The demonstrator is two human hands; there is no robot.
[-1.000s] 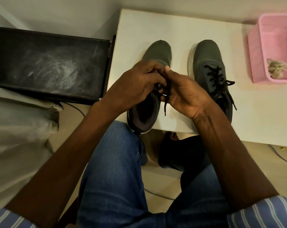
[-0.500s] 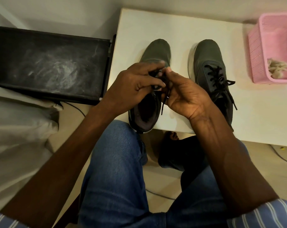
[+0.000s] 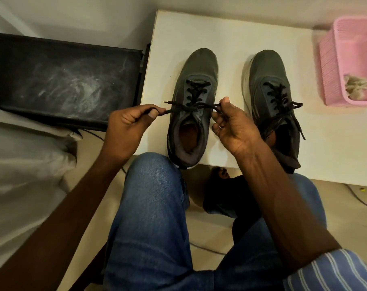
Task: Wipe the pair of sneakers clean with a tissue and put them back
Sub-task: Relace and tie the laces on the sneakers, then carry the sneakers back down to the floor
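Note:
Two dark grey sneakers stand side by side on the white table (image 3: 231,32), toes pointing away from me. The left sneaker (image 3: 196,68) has its heel at the table's near edge. Its black lace (image 3: 191,106) is stretched sideways across the tongue. My left hand (image 3: 128,124) pinches one lace end to the left of the shoe. My right hand (image 3: 235,124) pinches the other end on the shoe's right side. The right sneaker (image 3: 266,68) has a tied lace, and my right wrist covers part of its heel.
A pink plastic basket (image 3: 334,66) at the table's right end holds a crumpled tissue (image 3: 356,86). A black dusty box (image 3: 62,80) sits left of the table. My knees in blue jeans (image 3: 155,206) are below the table edge, cables on the floor.
My hands were together over the left sneaker's tongue; they have pulled apart sideways, drawing the lace taut across the shoe.

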